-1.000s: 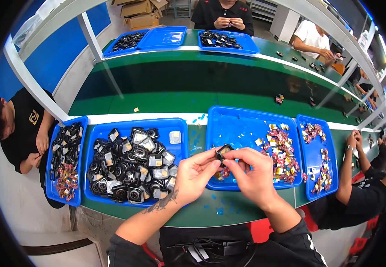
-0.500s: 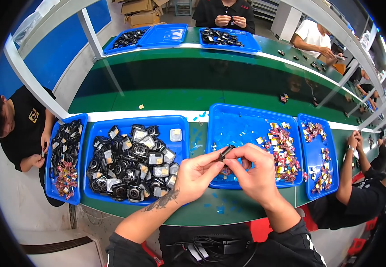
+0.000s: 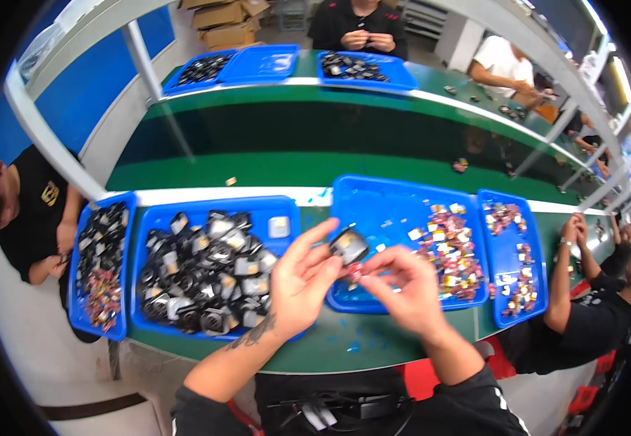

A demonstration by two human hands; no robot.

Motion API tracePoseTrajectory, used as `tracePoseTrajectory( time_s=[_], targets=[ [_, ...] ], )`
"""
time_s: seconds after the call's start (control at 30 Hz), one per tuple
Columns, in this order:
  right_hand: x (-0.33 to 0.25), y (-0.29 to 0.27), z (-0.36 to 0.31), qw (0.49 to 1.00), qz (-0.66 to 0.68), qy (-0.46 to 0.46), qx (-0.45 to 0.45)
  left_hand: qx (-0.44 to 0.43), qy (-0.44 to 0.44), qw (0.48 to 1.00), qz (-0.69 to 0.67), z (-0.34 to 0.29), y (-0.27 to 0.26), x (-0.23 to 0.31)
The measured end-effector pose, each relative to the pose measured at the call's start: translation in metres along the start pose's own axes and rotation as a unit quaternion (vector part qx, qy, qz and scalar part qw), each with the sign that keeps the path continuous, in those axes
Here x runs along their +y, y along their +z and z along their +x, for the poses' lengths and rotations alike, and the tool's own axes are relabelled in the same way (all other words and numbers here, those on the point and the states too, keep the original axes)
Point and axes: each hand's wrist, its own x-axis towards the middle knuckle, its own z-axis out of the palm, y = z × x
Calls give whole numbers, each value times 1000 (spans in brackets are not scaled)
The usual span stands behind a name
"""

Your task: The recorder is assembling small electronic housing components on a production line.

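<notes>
A black watch case (image 3: 350,245), its grey inner side with a small pale square facing up, is held in my left hand (image 3: 297,283) between thumb and fingers. My right hand (image 3: 406,287) pinches a small red part (image 3: 355,273) at the case's lower edge; I cannot tell if the two are still joined. Both hands are over the left side of a blue tray (image 3: 366,200), where a heap of small red, yellow and white parts (image 3: 450,254) lies to the right. Left of my hands, another blue tray (image 3: 290,225) holds a pile of black watch cases (image 3: 210,272).
A narrow blue tray (image 3: 508,261) of small red parts stands at the right, another narrow tray (image 3: 129,218) of cases and red parts at the left. People work on both sides and across the green bench (image 3: 279,171). Metal posts (image 3: 54,149) frame the bench.
The watch case has turned from edge-on to show its inner side. My hands have come slightly apart, and the red part now shows at my right fingertips. The whole view shifted slightly.
</notes>
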Motion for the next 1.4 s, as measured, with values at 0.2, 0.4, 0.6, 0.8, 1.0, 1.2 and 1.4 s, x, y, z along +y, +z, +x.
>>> tracePoseTrajectory(
  time_s=[0.2, 0.4, 0.6, 0.8, 1.0, 1.2, 1.4],
  targets=[
    [14, 15, 3, 999, 18, 12, -45, -44, 163, 907, 385, -13, -14, 19],
    [2, -3, 3, 995, -72, -17, -68, -70, 162, 882, 436, -7, -7, 17],
    [-7, -13, 3, 988, -131, -18, -76, -108, 16, 935, 339, -2, -11, 11],
    [1, -12, 4, 993, 69, 77, -56, -87, -93, 976, 174, 0, -19, -5],
    [6, 3, -2, 996, -81, -21, 1, -90, -116, 983, 110, -3, -16, -5],
    [15, 19, -5, 988, -55, -85, 120, -62, -65, 995, 53, -7, -11, -5],
    [29, 33, -4, 972, -39, -137, 185, -42, -39, 997, 48, -8, -7, -8]
  ],
)
